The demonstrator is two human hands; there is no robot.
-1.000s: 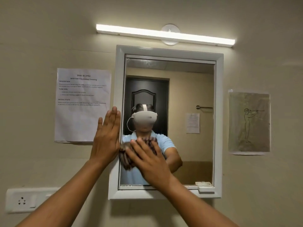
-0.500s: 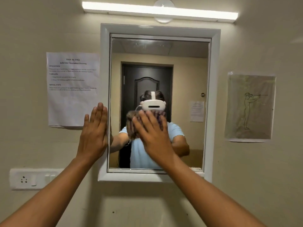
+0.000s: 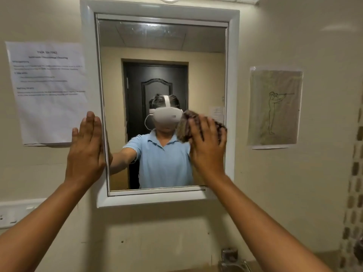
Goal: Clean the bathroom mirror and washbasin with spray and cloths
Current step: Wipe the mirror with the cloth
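- We are wiping the bathroom mirror [image 3: 163,46]; this looks to be the mirror-polishing step, with the washbasin part of the job seemingly yet to come.
- Our right hand [image 3: 208,146] is pressing a dark brownish cloth [image 3: 184,128] flat against the glass at its right side, about mid-height, fingers spread and straight over the bunched fabric rather than curled round it.
- Our left hand [image 3: 86,148] is lying flat and open, fingers together and pointing up, bracing on the mirror's white frame [image 3: 89,55] at its left edge, just beside the taped instruction sheet [image 3: 47,91].
- Next move, as we judge it: carrying the cloth across to the untreated zones, probably the upper glass, keeping even palm pressure so the wad is not slipping out from under the fingers.
- Faint streaks or smears are showing near the top of the glass; the lower and middle glass is reflecting clearly.
- The cloth is looking soft, crumpled and patterned; whether it is damp we cannot tell.
- A tap [image 3: 228,256] and a sliver of the washbasin [image 3: 235,268] are showing at the bottom edge, below the mirror; too little is visible to judge its state.
- No spray bottle is in view.
- A line drawing on paper [image 3: 275,107] is hanging on the wall to the right.
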